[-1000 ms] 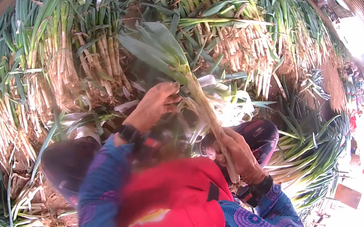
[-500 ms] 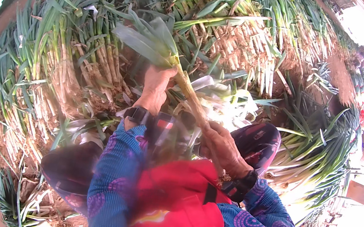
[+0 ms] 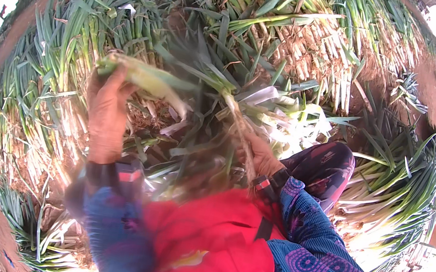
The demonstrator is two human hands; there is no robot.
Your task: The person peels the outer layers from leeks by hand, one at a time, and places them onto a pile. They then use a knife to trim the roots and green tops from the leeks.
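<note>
1. Left: bundled leeks [image 3: 53, 103] stand close-packed, beyond the left hand [image 3: 107, 117].
2. The left hand, motion-blurred, grips a peeled leaf [image 3: 155, 80], which juts rightward from its fingers.
3. A single leek [image 3: 241, 126] slants down rightward, clear of the left fingers, green top uppermost.
4. The right hand [image 3: 259, 155] grasps its lower stalk, the fingers partly hidden.
5. Far right, more leeks [image 3: 387, 190] lie heaped.

The red apron [image 3: 207, 267] is matt cloth, the held leek [image 3: 236, 121] (blurred) perhaps papery.

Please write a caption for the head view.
Left hand holds a green leaf, right hand a leek, amid heaped leeks.
</note>
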